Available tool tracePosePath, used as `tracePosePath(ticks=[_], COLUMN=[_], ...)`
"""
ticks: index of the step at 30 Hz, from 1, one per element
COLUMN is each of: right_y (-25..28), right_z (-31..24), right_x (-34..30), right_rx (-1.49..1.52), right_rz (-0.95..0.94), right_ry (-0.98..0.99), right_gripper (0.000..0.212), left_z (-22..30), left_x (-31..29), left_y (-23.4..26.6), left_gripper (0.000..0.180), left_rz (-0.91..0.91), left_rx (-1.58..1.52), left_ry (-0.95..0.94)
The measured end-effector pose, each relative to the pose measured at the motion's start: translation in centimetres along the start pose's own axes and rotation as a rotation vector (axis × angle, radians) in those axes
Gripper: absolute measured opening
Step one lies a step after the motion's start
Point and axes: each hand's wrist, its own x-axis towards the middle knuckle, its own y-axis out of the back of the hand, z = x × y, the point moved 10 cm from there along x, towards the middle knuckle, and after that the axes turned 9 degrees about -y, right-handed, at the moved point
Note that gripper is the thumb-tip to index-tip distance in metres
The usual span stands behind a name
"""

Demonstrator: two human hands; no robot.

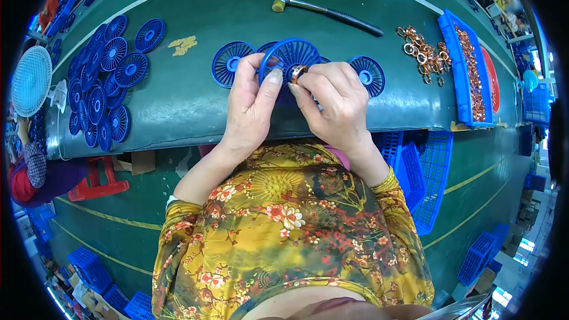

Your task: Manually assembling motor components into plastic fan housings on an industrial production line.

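My left hand [252,98] grips the rim of a blue plastic fan wheel [295,50], raised above the table and tilted. Pinched in my right hand [338,98] is a copper-coloured ring [298,73], held against the wheel's hub. Whether the ring sits on the hub or only touches it, I cannot tell. Behind my hands, another blue wheel [232,63] lies to the left and one more [366,76] to the right. Parts of others show behind the raised wheel.
A pile of blue wheels [98,92] covers the table's left side. A hammer [329,13] lies at the back. Loose copper rings [424,53] sit at the right, beside a blue tray [465,68] full of copper parts. A white fan [32,81] and another person [32,169] are far left.
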Motion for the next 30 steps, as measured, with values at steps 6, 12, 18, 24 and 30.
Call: tracePosePath(ticks=[6,12,18,24,30], right_y=[-1.8,0.4,0.3,-1.3,-0.6], right_z=[1.2,1.2,1.6,3.1,2.4], right_x=[-0.7,-0.5,-0.3,-1.9,-2.5], right_rx=[-0.023,-0.050,0.269,0.664,0.520], right_rz=[-0.122,-0.012,-0.266,-0.316,-0.310], right_ry=[-0.154,-0.112,0.015,-0.166,-0.141], right_gripper=[0.017,0.029,0.028,0.020,0.030], left_z=[-0.8,-1.9,-1.7,-2.1,-2.6], left_x=[-0.3,-0.7,-2.3,-2.2,-2.5], left_y=[-0.2,-0.7,-2.0,-1.6,-1.9], left_gripper=[0.020,0.050,0.056,0.056,0.053], left_rz=[-0.022,-0.078,-0.182,-0.141,-0.170], left_rx=[-0.029,-0.304,-0.377,-0.291,-0.288], left_ry=[0.026,0.275,0.380,0.322,0.355])
